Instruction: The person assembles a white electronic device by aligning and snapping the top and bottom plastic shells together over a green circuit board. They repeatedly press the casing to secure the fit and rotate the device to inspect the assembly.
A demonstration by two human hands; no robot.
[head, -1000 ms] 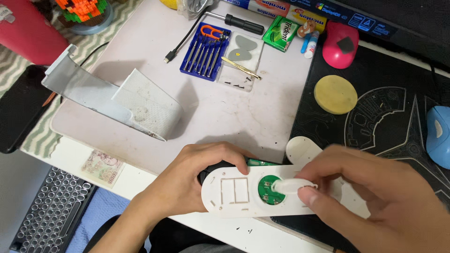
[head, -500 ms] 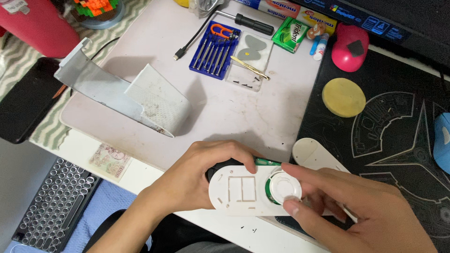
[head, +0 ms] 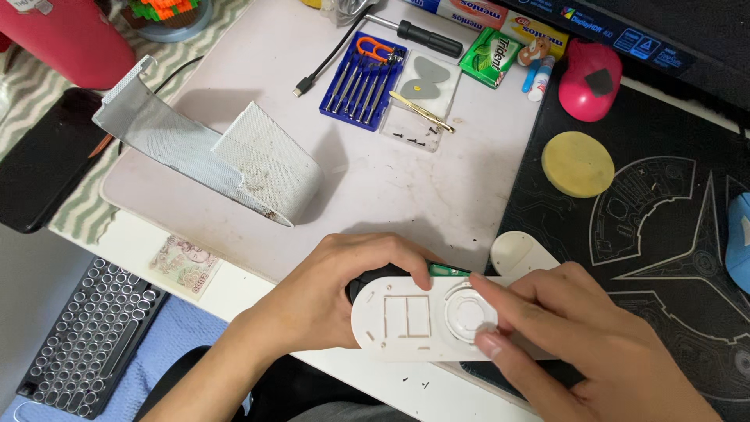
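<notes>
A flat white plastic cover with two square cut-outs and a round ring lies at the desk's near edge. My left hand grips its left end, fingers curled over a black part beneath. A strip of green circuit board shows just behind the cover. My right hand rests on the cover's right end, with fingertips pressed at the ring. A second white rounded piece lies just behind, partly hidden by my right hand.
A perforated white metal stand lies to the left on the pale mat. A blue case of small screwdrivers, a clear tray with tweezers, a black-handled screwdriver, a yellow disc, a pink mouse-shaped thing, a keyboard and a banknote surround them.
The round green board that showed through the ring is now covered by a white ring piece. My right fingers have shifted over it. The view has drifted slightly.
</notes>
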